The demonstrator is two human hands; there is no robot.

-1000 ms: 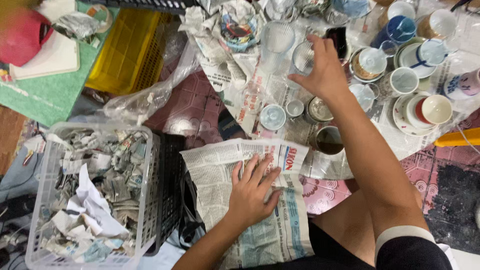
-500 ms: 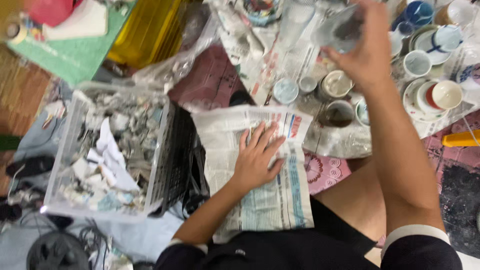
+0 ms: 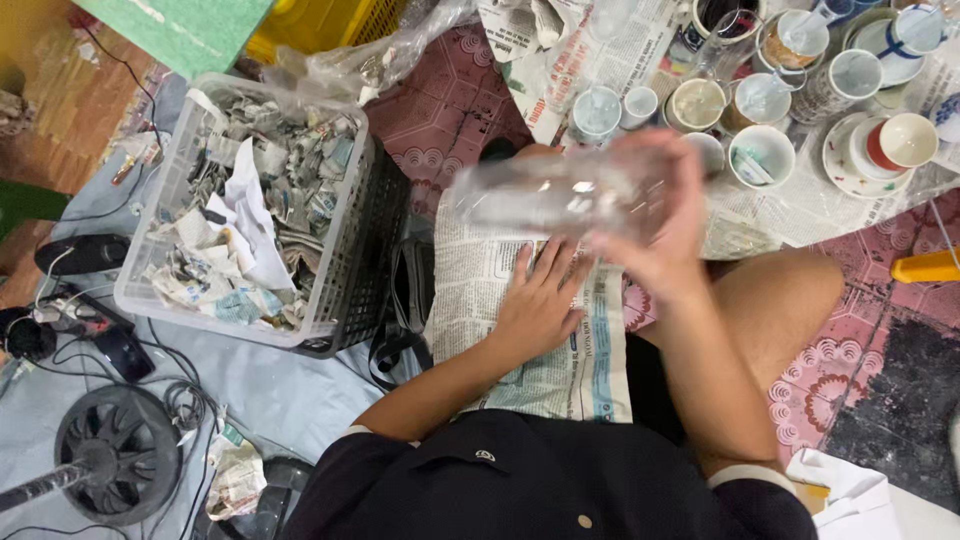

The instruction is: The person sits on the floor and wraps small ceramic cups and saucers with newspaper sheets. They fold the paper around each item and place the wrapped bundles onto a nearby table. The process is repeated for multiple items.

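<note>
Right hand (image 3: 655,235) brought clear glass (image 3: 560,195) down over newspaper (image 3: 560,330) — grip wrapped round it; left hand (image 3: 540,305) flat, open.

Patterned floor (image 3: 455,105) — newspaper sheet (image 3: 560,350) spread flat; grey basket (image 3: 340,260); cups (image 3: 770,150) beyond.

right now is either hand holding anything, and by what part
The right hand holds a clear glass lying sideways, gripped around one end; motion blur hides which end. The left hand holds nothing and lies flat on the newspaper.
</note>
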